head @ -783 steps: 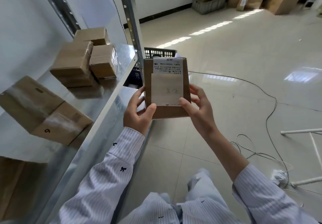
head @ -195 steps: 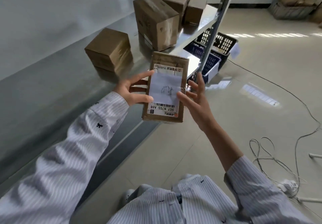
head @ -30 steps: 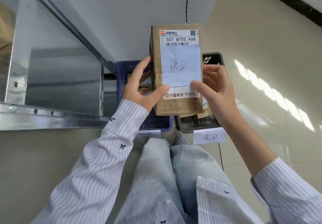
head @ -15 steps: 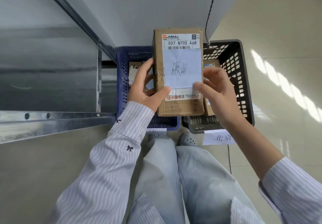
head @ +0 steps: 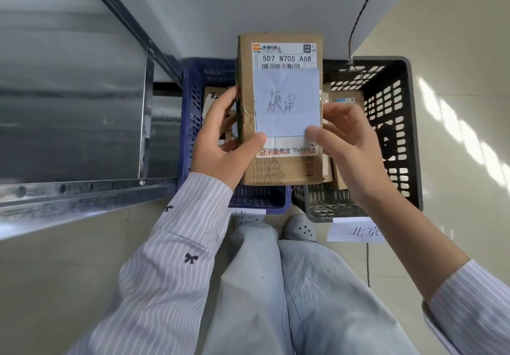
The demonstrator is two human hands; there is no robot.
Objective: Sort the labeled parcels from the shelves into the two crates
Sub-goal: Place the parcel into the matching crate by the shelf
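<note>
parcel [head: 280, 106] cardboard, stiff, looks light | left hand [head: 220, 144] + right hand [head: 350, 150] pinch long edges | tape slick, grip bare card

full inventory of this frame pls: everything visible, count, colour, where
brown cardboard parcel: 1, brown, held at centre over both crates
white handwritten paper note: 1, white, on the parcel's face
blue plastic crate: 1, blue, floor, left of the black one
black plastic crate: 1, black, floor, right
cardboard boxes inside crates: at least one each, brown, mostly hidden
white paper tags: 2, white, crates' near sides
grey metal shelf: 1, grey, left
dark cable: 1, dark, wall, upper right
pale perforated shoes: 2, grey-white, before the crates
left grip: 1, bare hand, holds parcel's left edge
right grip: 1, bare hand, holds parcel's right edge
</note>
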